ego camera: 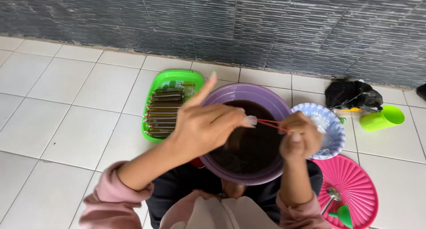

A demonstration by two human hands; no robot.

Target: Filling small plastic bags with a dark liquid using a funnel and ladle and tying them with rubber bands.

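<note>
I see both hands over the purple basin (266,96) of dark liquid on the tiled floor (66,113). My left hand (206,125) and right hand (301,138) each have fingers pinched on a red rubber band (271,124), stretched taut between them. A green tray (175,78) of filled tubes lies just left.

Both hands sit over the basin (230,96), left hand (204,125) and right hand (301,138) with a rubber band (270,124) stretched between them. Left of the basin, a tray (166,80) holds packed tubes (163,113). Right of it, a bowl (330,125); nearer, a ribbed lid (355,184) carrying a funnel (344,213) and spoon (330,198). Farther right, a cup (382,117), a bag (353,95) behind it by the wall (266,29).
</note>
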